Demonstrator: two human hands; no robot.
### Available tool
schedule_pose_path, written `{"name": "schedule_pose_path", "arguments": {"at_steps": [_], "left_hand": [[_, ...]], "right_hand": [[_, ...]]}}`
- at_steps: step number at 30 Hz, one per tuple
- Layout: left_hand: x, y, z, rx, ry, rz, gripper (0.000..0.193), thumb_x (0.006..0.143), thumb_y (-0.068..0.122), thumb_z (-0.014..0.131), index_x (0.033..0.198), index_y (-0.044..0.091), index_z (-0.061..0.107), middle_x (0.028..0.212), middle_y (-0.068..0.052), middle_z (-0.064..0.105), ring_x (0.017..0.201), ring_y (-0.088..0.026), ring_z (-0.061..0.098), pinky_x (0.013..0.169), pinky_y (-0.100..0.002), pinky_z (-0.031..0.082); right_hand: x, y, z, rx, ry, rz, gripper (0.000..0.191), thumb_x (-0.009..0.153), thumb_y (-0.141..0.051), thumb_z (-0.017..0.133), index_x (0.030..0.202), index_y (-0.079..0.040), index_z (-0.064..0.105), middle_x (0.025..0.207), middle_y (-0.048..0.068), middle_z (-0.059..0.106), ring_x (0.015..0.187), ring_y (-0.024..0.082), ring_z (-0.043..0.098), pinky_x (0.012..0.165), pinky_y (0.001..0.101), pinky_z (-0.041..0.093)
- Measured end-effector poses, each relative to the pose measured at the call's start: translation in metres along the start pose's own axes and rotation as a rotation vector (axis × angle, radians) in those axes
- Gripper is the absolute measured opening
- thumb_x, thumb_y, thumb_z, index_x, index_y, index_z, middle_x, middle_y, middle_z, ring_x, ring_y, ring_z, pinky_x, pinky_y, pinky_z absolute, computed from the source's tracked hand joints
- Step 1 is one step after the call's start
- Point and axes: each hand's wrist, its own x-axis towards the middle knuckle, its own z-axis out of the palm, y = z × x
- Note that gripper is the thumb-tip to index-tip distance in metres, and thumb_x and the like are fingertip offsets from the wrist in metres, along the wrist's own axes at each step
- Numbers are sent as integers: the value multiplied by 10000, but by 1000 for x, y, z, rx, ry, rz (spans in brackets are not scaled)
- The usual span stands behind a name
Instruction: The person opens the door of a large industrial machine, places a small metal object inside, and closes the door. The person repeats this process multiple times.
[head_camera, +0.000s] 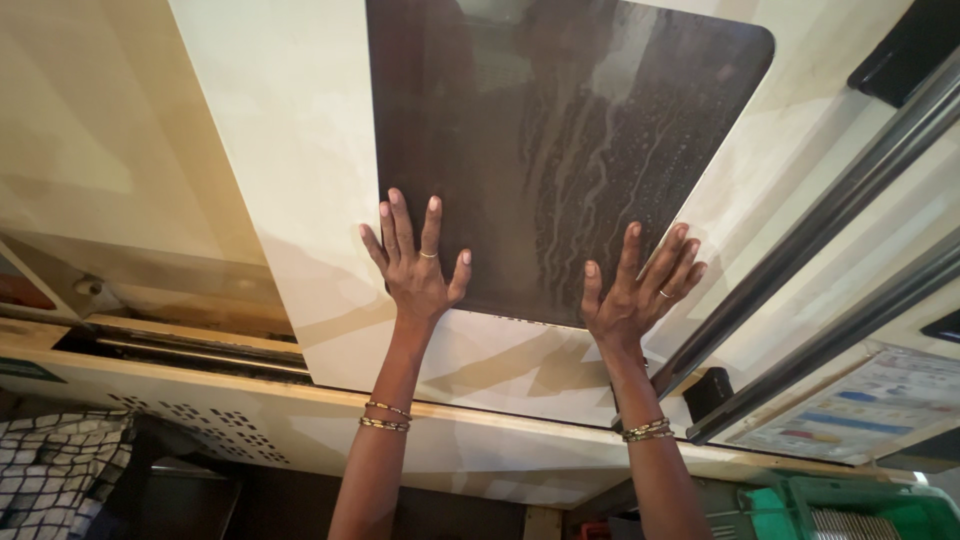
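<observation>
A cream-coloured machine door (300, 180) fills the view, with a large dark window pane (560, 130) set in it, streaked with wet runs. My left hand (418, 265) lies flat with fingers spread on the pane's lower left corner, half on the cream panel. My right hand (635, 290) presses flat on the pane's lower right edge, fingers apart. Both wrists wear thin gold bangles, and each hand has a ring. Neither hand holds anything.
Dark metal rails (820, 240) run diagonally at the right. A perforated cream ledge (200, 420) sits below the door. A checked cloth (50, 465) lies at lower left, a green crate (850, 505) at lower right, and a printed chart (860, 400) beside the rails.
</observation>
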Motion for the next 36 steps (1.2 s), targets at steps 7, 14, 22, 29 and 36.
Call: {"name": "schedule_pose_path", "arguments": {"at_steps": [7, 14, 22, 29, 36], "left_hand": [[1, 0, 0, -6, -9, -10, 684, 1018, 527, 534, 1599, 182, 434, 1687, -243, 230, 1603, -359, 140, 1297, -567, -8], [2, 0, -1, 9, -8, -1, 684, 1020, 530, 536, 1598, 178, 432, 1680, -250, 233, 1592, -362, 142, 1293, -565, -10], [1, 0, -2, -1, -9, -4, 685, 1024, 534, 535, 1600, 180, 427, 1682, -246, 234, 1601, -357, 143, 1301, -561, -11], [1, -1, 0, 9, -9, -4, 686, 1025, 544, 512, 1601, 182, 425, 1686, -241, 227, 1602, -346, 124, 1298, -557, -20], [2, 0, -2, 1, -19, -14, 685, 1018, 534, 529, 1599, 183, 432, 1684, -242, 230, 1602, -356, 134, 1299, -557, -21]], "right_hand": [[1, 0, 2, -17, 1, 8, 665, 1102, -554, 445, 1669, -247, 283, 1719, 245, 104, 1599, 451, 51, 1298, 647, 27], [2, 0, 3, -30, 8, -6, 665, 1090, -560, 438, 1657, -244, 296, 1706, 252, 111, 1585, 453, 63, 1282, 653, 40], [0, 1, 3, -20, 4, -1, 662, 1103, -557, 437, 1669, -249, 285, 1718, 235, 96, 1600, 436, 36, 1298, 647, 30], [-1, 4, 7, -37, 1, -5, 671, 1097, -581, 429, 1668, -265, 272, 1724, 225, 82, 1604, 411, 12, 1305, 638, 17], [-1, 3, 6, -24, 11, -1, 668, 1099, -569, 431, 1670, -258, 275, 1722, 224, 87, 1602, 422, 25, 1299, 643, 18]]}}
